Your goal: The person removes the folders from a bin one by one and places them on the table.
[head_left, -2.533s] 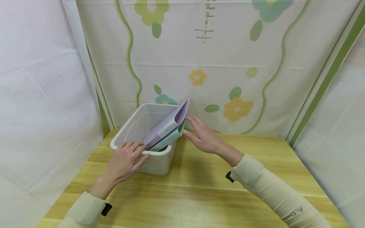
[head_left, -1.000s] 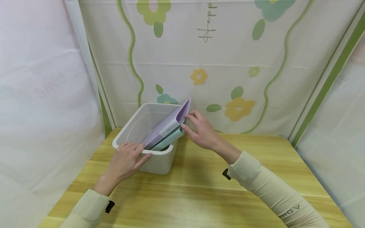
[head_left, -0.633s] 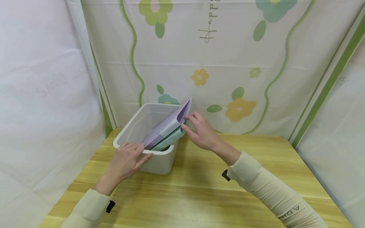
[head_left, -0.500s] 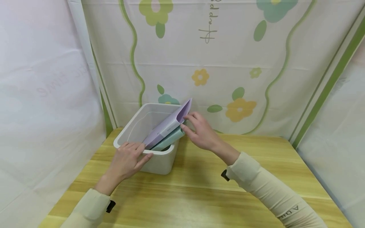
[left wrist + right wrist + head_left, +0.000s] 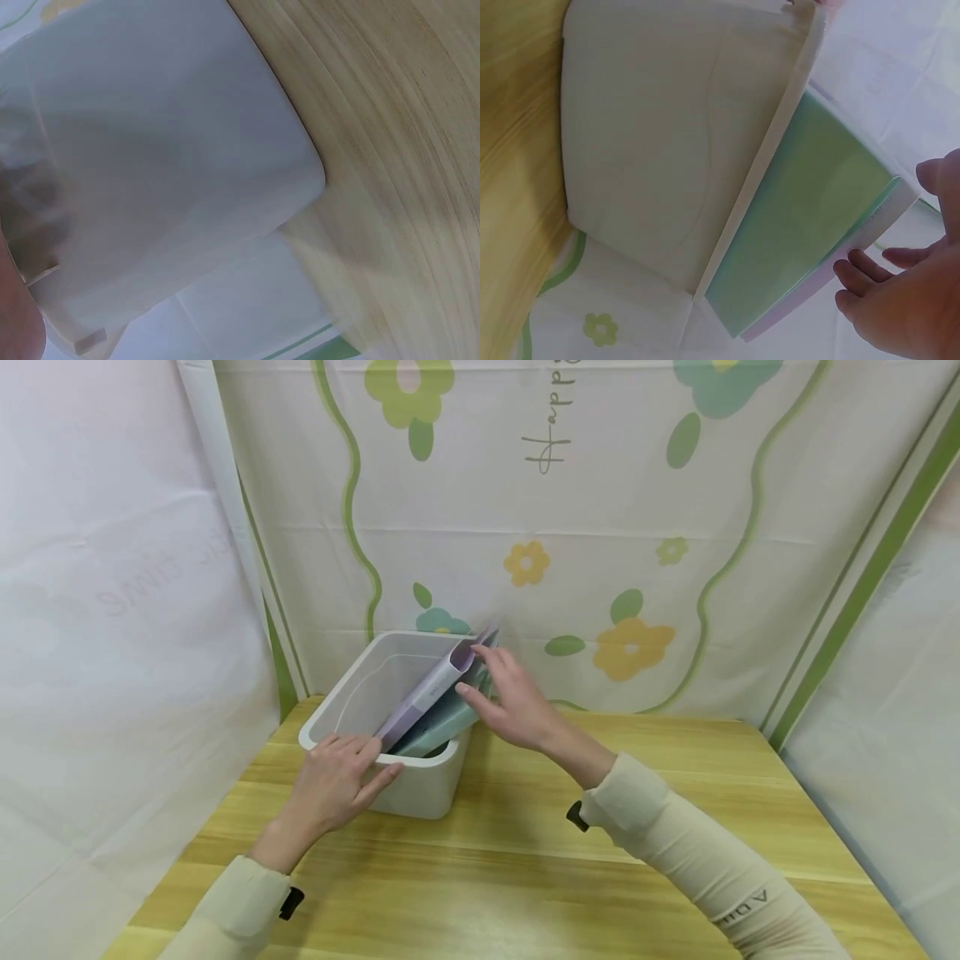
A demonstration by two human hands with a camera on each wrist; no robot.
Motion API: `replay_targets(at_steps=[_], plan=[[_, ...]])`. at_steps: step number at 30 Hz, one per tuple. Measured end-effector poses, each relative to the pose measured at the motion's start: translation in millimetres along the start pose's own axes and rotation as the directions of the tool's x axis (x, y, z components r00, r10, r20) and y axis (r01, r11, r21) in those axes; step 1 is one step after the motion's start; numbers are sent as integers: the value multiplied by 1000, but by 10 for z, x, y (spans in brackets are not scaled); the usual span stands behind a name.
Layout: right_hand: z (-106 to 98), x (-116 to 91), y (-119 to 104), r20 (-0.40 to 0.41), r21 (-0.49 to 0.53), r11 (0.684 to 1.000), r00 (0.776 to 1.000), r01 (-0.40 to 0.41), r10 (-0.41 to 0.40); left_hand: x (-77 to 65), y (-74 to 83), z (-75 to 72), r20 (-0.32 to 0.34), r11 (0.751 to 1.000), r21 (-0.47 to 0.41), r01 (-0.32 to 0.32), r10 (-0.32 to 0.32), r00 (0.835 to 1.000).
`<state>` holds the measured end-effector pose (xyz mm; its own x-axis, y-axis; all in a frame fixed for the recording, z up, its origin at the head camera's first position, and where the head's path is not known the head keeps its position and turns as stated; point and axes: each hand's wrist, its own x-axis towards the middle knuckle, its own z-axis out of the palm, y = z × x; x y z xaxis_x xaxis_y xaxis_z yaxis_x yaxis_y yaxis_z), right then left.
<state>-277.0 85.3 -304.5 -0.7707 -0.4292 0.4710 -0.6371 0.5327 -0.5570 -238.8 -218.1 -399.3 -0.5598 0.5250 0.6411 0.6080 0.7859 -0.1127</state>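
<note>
A white plastic bin [image 5: 420,789] stands at the table's back left. My left hand [image 5: 330,781] grips its front rim, fingers over the edge and thumb on the outside. A purple file folder [image 5: 423,697] and a teal file folder [image 5: 446,722] lean in the bin, their ends sticking out past its right side. At these ends is my right hand [image 5: 517,702], fingertips touching the purple folder's open end, thumb spread below near the teal one. In the right wrist view, the fingers are bent loosely at the purple folder's edge, apart from the thumb.
The wooden table [image 5: 487,893] spreads in front and to the right. A flower-printed cloth wall [image 5: 585,510] rises close behind the bin. Another pale cloth wall [image 5: 112,635] stands to the left.
My right hand went from straight fingers against the folder ends to bent ones, then moved left. The purple folder shifted left, widening its gap from the teal one. The left hand stayed on the rim.
</note>
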Motion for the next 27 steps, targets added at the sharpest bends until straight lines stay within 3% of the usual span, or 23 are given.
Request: replay_targets(at_steps=[7,13,22,27], plan=[[2,96,-77,22,114,991,997,-75,73,2,0,6,1,1000,1,2,-2,1000],[21,175,-105,56,236,963,991,-132,122,1,5,13,-5,1000,6,-5,5,1000],[29,270,-215,78,203,960,981,-191,179,1,11,32,-37,1000,-5,-12,12,999],[35,351,-295,98,240,950,979,-199,180,-3,-4,33,-50,1000,1,-14,14,999]])
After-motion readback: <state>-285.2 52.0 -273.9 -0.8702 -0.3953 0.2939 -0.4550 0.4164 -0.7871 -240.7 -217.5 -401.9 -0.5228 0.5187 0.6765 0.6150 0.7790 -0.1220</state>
